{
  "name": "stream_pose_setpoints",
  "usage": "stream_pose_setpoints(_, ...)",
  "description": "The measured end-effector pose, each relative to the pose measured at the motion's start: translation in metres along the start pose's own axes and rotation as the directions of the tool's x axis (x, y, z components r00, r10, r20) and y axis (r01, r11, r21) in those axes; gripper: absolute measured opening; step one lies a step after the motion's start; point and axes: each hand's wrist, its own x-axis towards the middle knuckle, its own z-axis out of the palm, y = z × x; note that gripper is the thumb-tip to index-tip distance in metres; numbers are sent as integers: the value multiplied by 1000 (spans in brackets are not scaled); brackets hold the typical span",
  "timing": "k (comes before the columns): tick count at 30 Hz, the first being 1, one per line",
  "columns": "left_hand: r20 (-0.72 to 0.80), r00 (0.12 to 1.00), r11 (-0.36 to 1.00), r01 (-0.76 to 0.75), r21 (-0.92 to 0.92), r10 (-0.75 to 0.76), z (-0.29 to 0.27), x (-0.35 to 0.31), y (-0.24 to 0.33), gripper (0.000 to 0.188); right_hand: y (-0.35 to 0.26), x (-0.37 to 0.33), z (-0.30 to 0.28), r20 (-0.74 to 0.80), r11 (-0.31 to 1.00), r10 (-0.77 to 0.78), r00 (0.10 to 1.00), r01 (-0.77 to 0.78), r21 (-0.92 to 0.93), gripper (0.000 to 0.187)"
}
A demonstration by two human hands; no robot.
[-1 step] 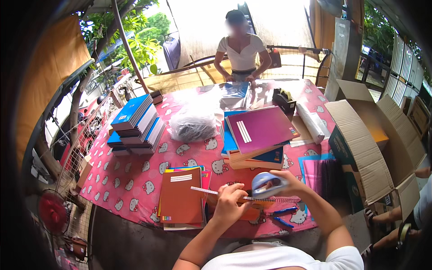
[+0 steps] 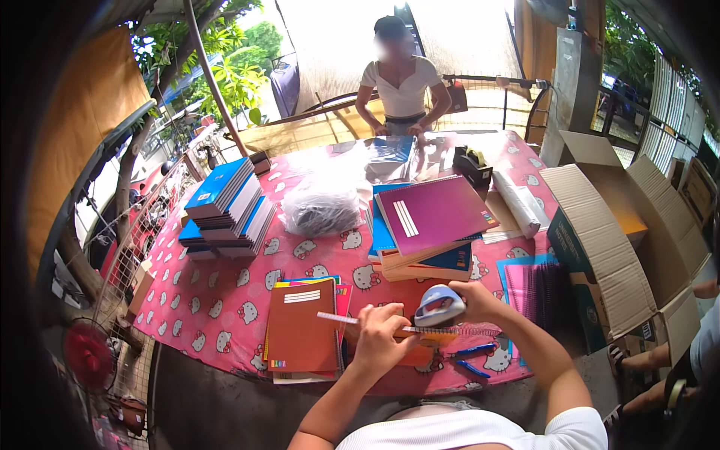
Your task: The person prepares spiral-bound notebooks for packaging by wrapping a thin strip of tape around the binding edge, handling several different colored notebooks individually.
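Observation:
My left hand (image 2: pixel 384 331) is closed on a spiral notebook (image 2: pixel 429 330), held nearly edge-on above the table with its coil along the upper edge. In my right hand (image 2: pixel 478 300) is a rounded blue-grey tool (image 2: pixel 439 306) with a hollow middle, its lower side against or just above the coil. I cannot make out its exact kind. An orange cover (image 2: pixel 409 354) shows below the notebook. To the left of my left hand lies a stack of spiral notebooks with a brown one (image 2: pixel 304 326) on top. Two slim blue handles (image 2: pixel 474 360), like those of pliers, lie by my right forearm.
Beyond my hands stand a notebook pile topped by a purple one (image 2: pixel 439 214), a plastic-wrapped bundle (image 2: pixel 322 210) and stacked blue notebooks (image 2: pixel 221 191). At right are purple coils (image 2: pixel 534 296) and an open carton (image 2: pixel 592 247). A person (image 2: pixel 405 86) works across the pink table (image 2: pixel 225 300).
My right hand has tilted the blue-grey tool and shifted it slightly left. My left hand and the notebook are almost where they were.

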Motion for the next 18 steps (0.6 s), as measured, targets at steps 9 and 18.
stream_pose_setpoints(9, 35, 993, 993, 116, 4, -116, -13, -9, -21, 26, -8, 7, 14, -62, 998, -13, 998, 9, -63, 45)
stream_pose_setpoints(18, 34, 950, 945, 304, 120, -310, -24, -11, -35, 29, -30, 18, 15, -53, 747, -54, 997, 76, 661, 49)
